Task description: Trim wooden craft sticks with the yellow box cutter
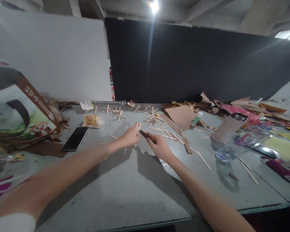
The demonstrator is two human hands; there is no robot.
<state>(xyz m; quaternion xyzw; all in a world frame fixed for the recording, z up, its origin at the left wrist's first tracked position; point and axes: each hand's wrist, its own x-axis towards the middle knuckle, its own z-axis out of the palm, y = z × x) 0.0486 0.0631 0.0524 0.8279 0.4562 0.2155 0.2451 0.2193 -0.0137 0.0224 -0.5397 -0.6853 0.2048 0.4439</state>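
My left hand (131, 135) is closed on a short pale wooden stick (139, 127), which stands nearly upright in the fingers. Just to its right, my right hand (160, 147) grips a utility knife (143, 133) with a dark, partly yellow handle. The knife's front end points at the stick; whether they touch I cannot tell. Beyond both hands, several small crosses of glued sticks (118, 111) stand on the grey table (116, 196). Loose wooden sticks (168, 131) lie scattered to the right of the hands.
A phone (75, 139) and a yellow snack packet (91, 121) lie at left, beside a large printed bag (21, 106). Cardboard pieces (180, 116) lie at the back right. A tumbler (228, 128) and a clear plastic bottle (243, 138) are on the right.
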